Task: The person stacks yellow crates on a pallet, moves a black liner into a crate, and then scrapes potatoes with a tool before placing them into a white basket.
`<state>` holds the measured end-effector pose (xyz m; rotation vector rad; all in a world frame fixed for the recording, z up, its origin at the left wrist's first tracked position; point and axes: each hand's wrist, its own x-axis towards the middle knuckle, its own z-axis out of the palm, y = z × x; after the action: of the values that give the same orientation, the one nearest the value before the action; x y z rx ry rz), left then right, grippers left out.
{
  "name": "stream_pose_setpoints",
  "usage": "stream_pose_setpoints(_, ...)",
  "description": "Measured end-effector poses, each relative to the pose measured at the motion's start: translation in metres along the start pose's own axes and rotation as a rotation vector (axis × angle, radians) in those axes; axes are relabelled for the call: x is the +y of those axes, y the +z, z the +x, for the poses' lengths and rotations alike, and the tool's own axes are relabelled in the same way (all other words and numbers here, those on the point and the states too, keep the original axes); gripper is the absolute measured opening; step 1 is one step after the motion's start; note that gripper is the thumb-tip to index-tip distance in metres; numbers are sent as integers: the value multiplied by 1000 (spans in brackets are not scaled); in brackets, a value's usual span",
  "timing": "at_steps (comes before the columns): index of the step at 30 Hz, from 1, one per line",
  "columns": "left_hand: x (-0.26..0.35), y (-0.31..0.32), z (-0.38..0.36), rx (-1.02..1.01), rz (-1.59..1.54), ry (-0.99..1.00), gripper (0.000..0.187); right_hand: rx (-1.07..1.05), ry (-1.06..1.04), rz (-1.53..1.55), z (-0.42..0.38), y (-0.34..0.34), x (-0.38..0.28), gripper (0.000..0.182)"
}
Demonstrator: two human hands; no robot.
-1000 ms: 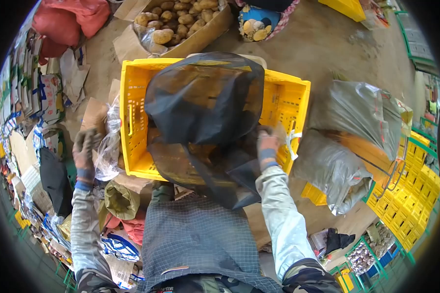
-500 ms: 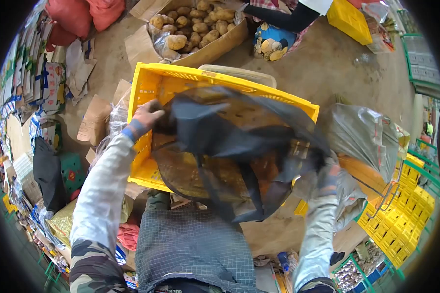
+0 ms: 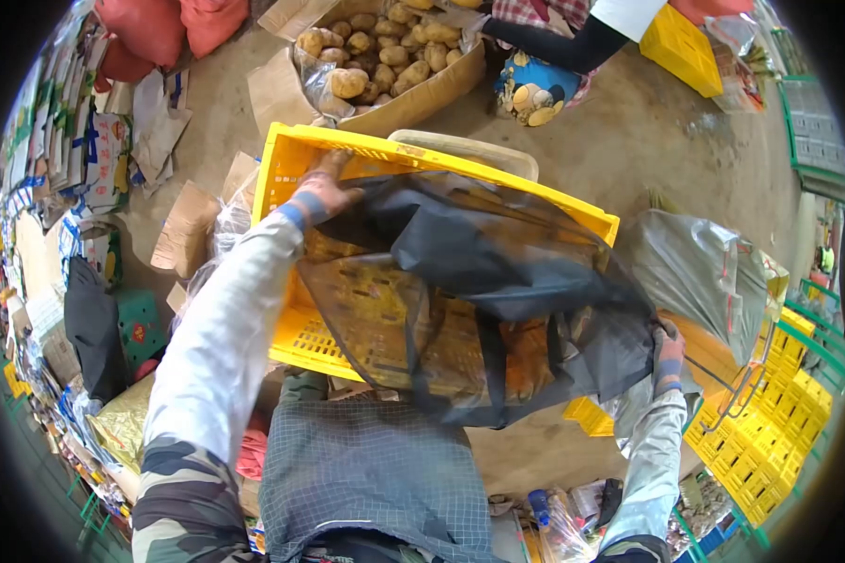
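Note:
A black see-through mesh bag (image 3: 516, 286) with dark straps is spread across the yellow plastic crate (image 3: 296, 328) in front of me. My left hand (image 3: 327, 190) is closed at the bag's left end, above the inside of the crate. Beyond the crate's right side, my right hand (image 3: 668, 349) grips the bag's other end. The bag hangs past the crate's near edge, and the crate's yellow floor shows through the mesh. Part of the bag is blurred by motion.
Potatoes fill an open cardboard box (image 3: 385, 117) beyond the crate. Another person's dark sleeve (image 3: 545, 45) reaches toward that box. A grey plastic bag (image 3: 690, 267) stands at the right, near stacked yellow crates (image 3: 770, 436). Flattened cartons (image 3: 61, 141) lie at the left.
My right hand has moved right and a little down, stretching the bag wider. My left hand has moved slightly right and up over the crate.

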<state>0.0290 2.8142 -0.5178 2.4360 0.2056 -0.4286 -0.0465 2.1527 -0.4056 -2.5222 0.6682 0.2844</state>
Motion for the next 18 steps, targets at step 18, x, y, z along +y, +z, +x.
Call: stream_pose_setpoints(18,-107,-202,-20,-27,-783,-99,29,286,-423,-587,186,67,-98,45)
